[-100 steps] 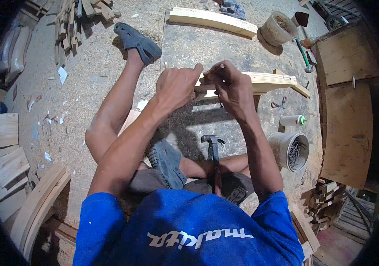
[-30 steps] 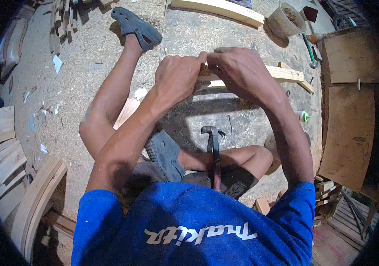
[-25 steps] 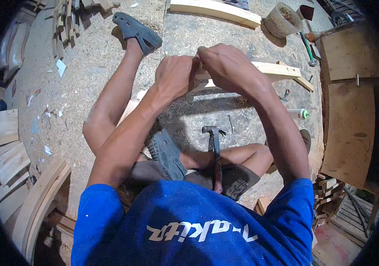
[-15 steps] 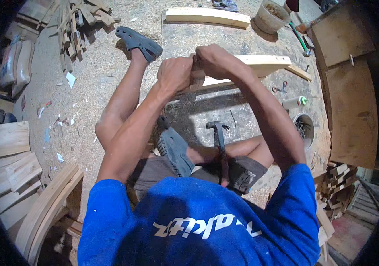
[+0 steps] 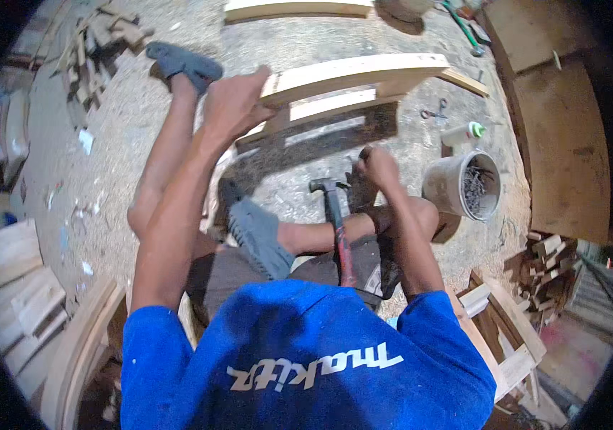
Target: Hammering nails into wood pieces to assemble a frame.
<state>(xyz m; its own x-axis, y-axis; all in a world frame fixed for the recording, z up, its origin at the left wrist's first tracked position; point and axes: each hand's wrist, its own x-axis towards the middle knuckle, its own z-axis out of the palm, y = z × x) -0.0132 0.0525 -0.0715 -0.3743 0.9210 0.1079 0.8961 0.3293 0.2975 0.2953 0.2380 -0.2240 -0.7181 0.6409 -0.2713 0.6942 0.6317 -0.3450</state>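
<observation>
A pale wooden frame (image 5: 353,76) of joined timber rails stands on the work board in front of me. My left hand (image 5: 233,106) is closed round its left end, thumb toward the upper edge. My right hand (image 5: 379,169) is low over the board, right of the hammer head, with its fingers curled together. Whatever may be between those fingers is too small to make out. A claw hammer (image 5: 336,222) with a red and black handle rests across my leg, head pointing away from me. Under the frame lies its dark shadow.
Right of my hand stands a bucket (image 5: 444,185) of nails, beside a green-capped bottle (image 5: 462,134) and scissors (image 5: 435,110). A timber piece (image 5: 299,9) lies at the far edge. Scrap wood (image 5: 95,61) is piled far left, a slatted wooden frame (image 5: 514,369) near right.
My right hand has left the wooden frame and dropped toward the board near the hammer. My left hand stays at the frame's left end. The whole view has shifted, bringing the bucket further in.
</observation>
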